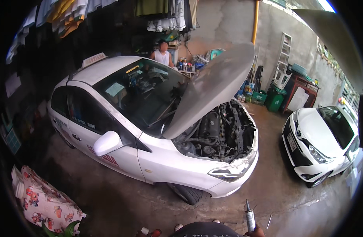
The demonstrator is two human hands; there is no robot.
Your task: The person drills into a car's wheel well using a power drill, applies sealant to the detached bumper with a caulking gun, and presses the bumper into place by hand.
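My right hand is at the lower edge, wrapped round an upright sealant tube with a long pointed nozzle. My left hand barely shows at the bottom edge beside a small white object; its fingers are too small to make out. In front of me stands a white sedan with a roof sign, its hood raised over the exposed engine bay. A thin metal tool lies on the floor right of the tube.
Another white car is parked at right. Behind stand a person in a white sleeveless top, cluttered shelves, a ladder and a green bin. Clothes hang above. Patterned fabric covers something at lower left.
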